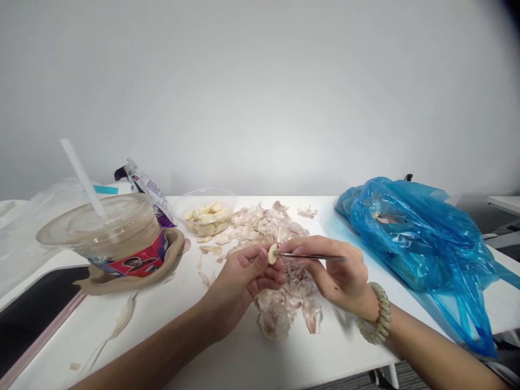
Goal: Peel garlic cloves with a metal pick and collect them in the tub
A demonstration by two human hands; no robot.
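Head view: the left hand [246,279] holds a pale garlic clove [273,254] between thumb and curled fingers, just above a heap of papery skins [276,319] on the white table [244,363]. The right hand [339,273] is closed on a slim metal tool [325,256], lying nearly level, its near end at the clove's side. Whether that end is a blade or tweezer tips is too small to tell; whether it touches or has entered the flesh, likewise unclear. The grip on the clove looks close but small, so a firm pinch low on its body seems wise, leaving the worked face bare. Left fingertips sit very near the tip; better drawn back out of its line, with short, light strokes rather than one hard push. A peeled clove likely turns slick, and a slip would run toward the left thumb. Bracing the two hands against each other would help control. The clear bowl [203,190] of pale cloves [208,215] stands beyond the left hand, beside the heap; the blue bag [410,238] lies right, apart from both hands.
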